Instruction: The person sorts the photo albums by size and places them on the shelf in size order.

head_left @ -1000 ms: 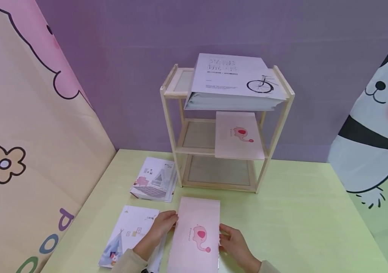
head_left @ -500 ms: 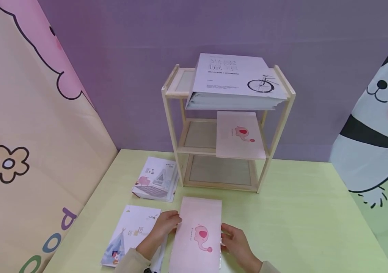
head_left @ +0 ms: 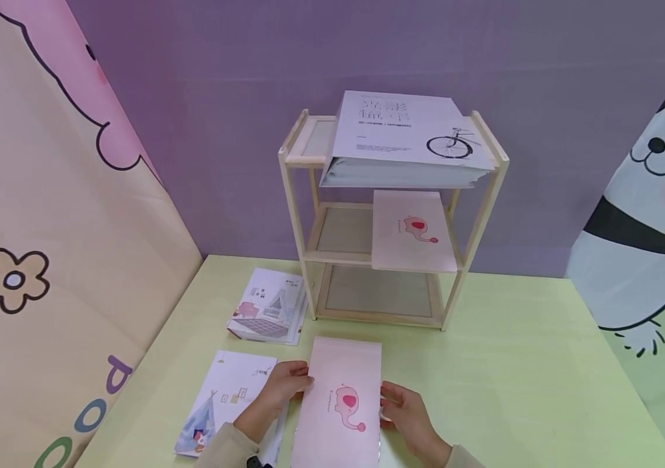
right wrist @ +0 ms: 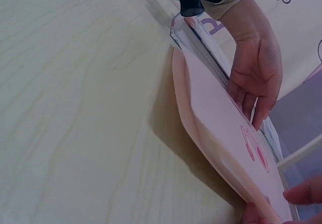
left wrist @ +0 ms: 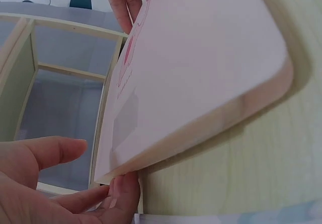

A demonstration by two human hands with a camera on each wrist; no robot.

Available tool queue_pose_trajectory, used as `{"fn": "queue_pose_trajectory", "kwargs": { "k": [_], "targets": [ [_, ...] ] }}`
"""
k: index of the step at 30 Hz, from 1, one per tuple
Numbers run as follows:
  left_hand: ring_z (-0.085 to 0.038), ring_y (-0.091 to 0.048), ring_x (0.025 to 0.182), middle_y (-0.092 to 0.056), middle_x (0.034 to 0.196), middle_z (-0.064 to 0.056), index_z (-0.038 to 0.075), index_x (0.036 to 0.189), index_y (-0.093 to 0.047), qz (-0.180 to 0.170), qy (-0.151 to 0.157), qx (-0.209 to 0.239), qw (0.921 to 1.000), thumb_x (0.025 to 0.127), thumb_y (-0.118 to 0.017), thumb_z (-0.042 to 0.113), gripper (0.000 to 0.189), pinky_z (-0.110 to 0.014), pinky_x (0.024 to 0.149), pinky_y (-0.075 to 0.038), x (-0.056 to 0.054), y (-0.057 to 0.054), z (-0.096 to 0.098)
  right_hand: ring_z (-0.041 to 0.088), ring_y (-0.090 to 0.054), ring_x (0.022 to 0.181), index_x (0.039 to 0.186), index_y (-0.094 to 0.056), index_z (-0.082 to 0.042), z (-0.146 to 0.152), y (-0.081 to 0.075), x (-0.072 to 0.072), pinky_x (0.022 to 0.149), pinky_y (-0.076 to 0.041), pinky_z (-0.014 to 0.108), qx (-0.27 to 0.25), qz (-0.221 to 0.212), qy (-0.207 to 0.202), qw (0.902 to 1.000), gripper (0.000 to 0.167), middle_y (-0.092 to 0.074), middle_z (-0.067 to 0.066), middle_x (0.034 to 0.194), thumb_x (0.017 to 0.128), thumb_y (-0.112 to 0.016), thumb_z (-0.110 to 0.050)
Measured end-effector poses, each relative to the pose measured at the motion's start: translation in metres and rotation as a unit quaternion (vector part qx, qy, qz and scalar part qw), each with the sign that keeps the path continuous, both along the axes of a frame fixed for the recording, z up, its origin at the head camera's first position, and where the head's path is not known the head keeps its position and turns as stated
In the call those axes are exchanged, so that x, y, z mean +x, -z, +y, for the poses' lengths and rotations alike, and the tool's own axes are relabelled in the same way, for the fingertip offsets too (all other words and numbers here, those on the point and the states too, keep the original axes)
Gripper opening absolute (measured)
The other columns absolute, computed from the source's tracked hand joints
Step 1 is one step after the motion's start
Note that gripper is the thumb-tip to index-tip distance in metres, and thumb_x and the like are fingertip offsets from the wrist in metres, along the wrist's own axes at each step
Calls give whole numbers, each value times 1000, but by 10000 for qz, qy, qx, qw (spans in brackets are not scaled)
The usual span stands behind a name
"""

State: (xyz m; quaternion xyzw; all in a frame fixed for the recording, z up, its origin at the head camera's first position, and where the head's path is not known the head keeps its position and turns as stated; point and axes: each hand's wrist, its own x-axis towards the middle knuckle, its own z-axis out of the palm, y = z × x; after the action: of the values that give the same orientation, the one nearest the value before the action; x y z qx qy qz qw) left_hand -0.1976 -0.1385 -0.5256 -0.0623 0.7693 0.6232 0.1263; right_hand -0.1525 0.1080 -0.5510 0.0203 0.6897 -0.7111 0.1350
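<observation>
A pink notebook point(head_left: 340, 403) with an elephant drawing lies lengthwise before the shelf. My left hand point(head_left: 282, 390) holds its left edge; in the left wrist view the fingertips point(left wrist: 123, 189) curl in against the notebook's lower edge and another digit stands off it. My right hand point(head_left: 407, 416) holds the right edge, with a digit either side of the notebook's corner in the right wrist view. Along the notebook's near side a shadow falls on the table, and this side looks slightly raised. A second pink elephant notebook point(head_left: 411, 234) lies on the shelf's middle level.
The wooden shelf point(head_left: 303, 208) stands at the back with a thick white book point(head_left: 402, 133) on top. To the left lie a white book with a tent picture point(head_left: 221, 396) and a smaller stack of white books point(head_left: 268, 305). A purple backdrop point(head_left: 221, 130) closes the back.
The view has shifted slightly, so everything sits a little further right. Both hands keep their places at the notebook's edges.
</observation>
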Motion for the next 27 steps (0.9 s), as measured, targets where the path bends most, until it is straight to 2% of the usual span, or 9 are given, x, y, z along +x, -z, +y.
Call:
{"fn": "queue_pose_trajectory", "kwargs": {
  "k": [5,8,13,17,27],
  "targets": [
    [-21,-61,89,-58,109,-29,-26,120,-43,-7,-24,245,9997,83,-59,-5,46,-35,74,-55,0,4,-2,28,-62,100,132,-34,21,-1,-2,1,71,-56,39,4,-130,105,9999,58,-44,38,130,79,-56,13],
    [-16,-61,82,-61,106,-26,-26,120,-44,-34,47,317,9995,83,-58,-7,44,-32,69,-54,0,6,-3,28,-63,99,132,-37,19,-1,-3,2,71,-56,39,0,-186,160,9997,57,-46,36,129,79,-58,12],
    [-14,-60,72,-65,98,-17,-22,120,-48,-184,187,332,9991,84,-57,-9,40,-29,63,-53,-2,7,-5,28,-62,99,131,-37,18,1,-2,0,71,-56,39,-39,-183,227,9996,57,-47,35,128,80,-60,9],
    [-13,-59,70,-65,95,-11,-19,121,-50,-275,207,291,9990,84,-58,-8,39,-28,62,-52,-3,8,-6,25,-63,96,131,-38,17,1,-1,-2,68,-56,37,-5,-240,296,9993,57,-48,35,126,79,-60,10],
    [-14,-55,68,-61,92,-9,-16,120,-52,-422,139,266,9987,85,-59,-6,37,-26,59,-50,-2,6,-4,20,-61,89,133,-39,15,3,-3,-2,64,-56,35,-182,-348,390,9985,57,-47,34,127,80,-58,11]
  ]
}}
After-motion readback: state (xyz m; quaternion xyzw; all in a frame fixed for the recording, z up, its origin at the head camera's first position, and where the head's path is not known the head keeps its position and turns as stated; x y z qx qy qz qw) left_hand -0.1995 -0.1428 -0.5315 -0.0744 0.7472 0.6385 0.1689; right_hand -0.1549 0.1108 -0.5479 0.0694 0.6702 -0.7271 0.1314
